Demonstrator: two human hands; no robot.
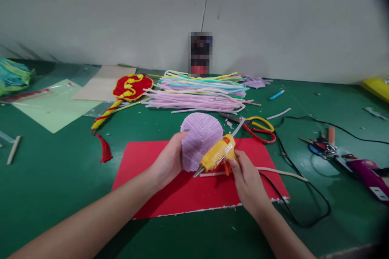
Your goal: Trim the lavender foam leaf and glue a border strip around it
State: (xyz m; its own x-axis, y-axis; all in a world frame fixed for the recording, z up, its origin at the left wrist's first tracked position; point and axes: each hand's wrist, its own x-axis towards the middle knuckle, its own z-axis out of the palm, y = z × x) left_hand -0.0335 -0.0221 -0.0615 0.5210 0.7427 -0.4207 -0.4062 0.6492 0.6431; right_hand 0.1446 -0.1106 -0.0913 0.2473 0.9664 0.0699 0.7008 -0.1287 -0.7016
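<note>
My left hand [170,156] grips the left edge of a round lilac disc [199,133] made of pipe cleaners laid in slanting rows. In my right hand [247,178] is a yellow hot glue gun [219,153], its metal nozzle pointing down and left in front of the disc's lower edge. A clear glue stick [238,126] pokes out of the gun's back. Under both hands lies a red sheet [170,200] with a ragged white front edge. One pale pipe cleaner [282,173] stretches across the sheet to the right, partly hidden by my right hand.
Behind the disc lie pastel pipe cleaners [194,99]. Red and yellow scissors [258,127] rest beside the black cord [326,206]. A red-yellow fan-shaped craft [130,89] with a tassel lies left. Keys [325,147], a purple tool [367,176] and a blue pen [276,94] are right.
</note>
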